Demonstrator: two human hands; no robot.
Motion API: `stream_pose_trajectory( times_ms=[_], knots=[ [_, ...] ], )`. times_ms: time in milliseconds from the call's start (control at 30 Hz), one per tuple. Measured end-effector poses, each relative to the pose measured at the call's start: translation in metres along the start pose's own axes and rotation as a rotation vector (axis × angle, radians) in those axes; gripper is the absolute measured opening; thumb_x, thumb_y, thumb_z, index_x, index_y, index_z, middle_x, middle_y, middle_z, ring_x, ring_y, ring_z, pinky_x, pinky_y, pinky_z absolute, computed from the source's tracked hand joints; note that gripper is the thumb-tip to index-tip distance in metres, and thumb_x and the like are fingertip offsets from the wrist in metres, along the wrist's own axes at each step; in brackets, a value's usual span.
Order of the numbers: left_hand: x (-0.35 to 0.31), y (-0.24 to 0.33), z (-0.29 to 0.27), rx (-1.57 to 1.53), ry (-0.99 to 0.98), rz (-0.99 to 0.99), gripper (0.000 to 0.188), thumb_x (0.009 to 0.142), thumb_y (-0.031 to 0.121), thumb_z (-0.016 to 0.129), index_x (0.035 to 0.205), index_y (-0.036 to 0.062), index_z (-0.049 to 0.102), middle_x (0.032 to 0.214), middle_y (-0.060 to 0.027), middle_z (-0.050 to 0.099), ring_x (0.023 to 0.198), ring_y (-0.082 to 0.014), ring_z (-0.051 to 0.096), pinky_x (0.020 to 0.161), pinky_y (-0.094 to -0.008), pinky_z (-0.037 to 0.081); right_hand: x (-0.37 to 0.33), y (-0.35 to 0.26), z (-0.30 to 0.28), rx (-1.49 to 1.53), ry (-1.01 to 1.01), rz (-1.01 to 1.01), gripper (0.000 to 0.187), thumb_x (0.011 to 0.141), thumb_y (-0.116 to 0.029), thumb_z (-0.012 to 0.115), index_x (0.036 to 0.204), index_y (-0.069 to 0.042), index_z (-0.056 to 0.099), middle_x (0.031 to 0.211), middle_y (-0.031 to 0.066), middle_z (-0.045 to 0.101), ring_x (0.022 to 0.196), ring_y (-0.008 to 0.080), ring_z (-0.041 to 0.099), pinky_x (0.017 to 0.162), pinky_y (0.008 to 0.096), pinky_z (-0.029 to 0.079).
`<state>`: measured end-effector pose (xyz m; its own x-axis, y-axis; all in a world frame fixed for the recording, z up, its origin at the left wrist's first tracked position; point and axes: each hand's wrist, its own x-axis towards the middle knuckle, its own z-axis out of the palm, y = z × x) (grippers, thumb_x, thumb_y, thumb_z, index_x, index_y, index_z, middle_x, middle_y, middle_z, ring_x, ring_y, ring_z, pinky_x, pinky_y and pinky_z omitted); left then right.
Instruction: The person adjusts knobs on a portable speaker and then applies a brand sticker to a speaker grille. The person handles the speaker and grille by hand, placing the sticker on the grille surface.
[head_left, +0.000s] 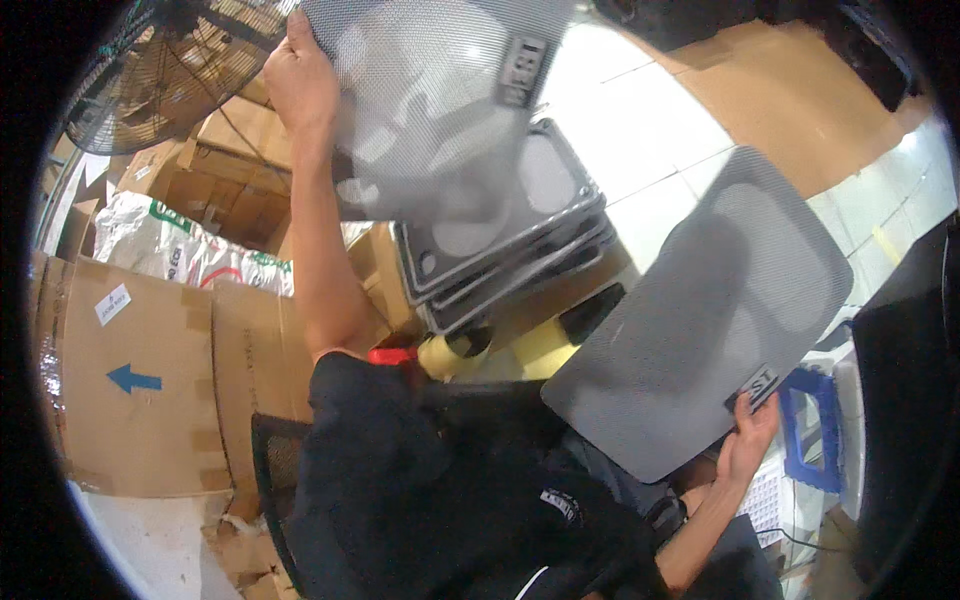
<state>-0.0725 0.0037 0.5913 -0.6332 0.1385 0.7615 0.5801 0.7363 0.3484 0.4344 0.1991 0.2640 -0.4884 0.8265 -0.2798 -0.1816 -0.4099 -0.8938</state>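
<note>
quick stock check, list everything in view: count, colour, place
mesh panels: 2, grey, top and right
frame stack: 1, black-grey, centre
fan: 1, black, upper left
boxes: several, brown, left
sack: 1, white, left
cardboard sheet: 1, brown, upper right
tiled floor: 1, white, upper right
plastic piece: 1, blue, right
yellow material: count unclear, yellow, below stack
red object: 1, red, centre
shirt: 1, black, lower centre
left grip: 1, bare, on top panel
right grip: 1, bare, on right panel
</note>
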Motion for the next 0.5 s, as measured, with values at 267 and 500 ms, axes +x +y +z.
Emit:
stream_pose_trajectory(
  times_ms=[267,500],
  knots=[
    [-0.048,0.104,0.033,-0.735,-0.351,-0.333,0.057,0.108,0.047,0.051,0.087,-0.0031,0.07,0.074,-0.001,0.062,0.064,-0.0092,0.05,0.062,-0.0279,0.042,-0.004,-0.01,0.026,-0.198,0.003,-0.031,0.041,0.094,-0.003,0.072,0.132,0.004,0.057,0.123,0.0101,0.066,0.111,0.0184,0.061,0.098,0.0317,0.046],
    [-0.09,0.162,0.075,-0.816,-0.778,-0.19,0.063,0.108,0.05,0.049,0.086,-0.0052,0.07,0.07,0.0025,0.055,0.065,-0.0074,0.045,0.063,-0.0306,0.041,-0.003,-0.02,0.011,-0.395,-0.049,0.056,0.034,0.101,-0.015,0.064,0.127,0.007,0.062,0.117,0.0112,0.069,0.101,0.0173,0.063,0.092,0.0309,0.049]
  ],
)
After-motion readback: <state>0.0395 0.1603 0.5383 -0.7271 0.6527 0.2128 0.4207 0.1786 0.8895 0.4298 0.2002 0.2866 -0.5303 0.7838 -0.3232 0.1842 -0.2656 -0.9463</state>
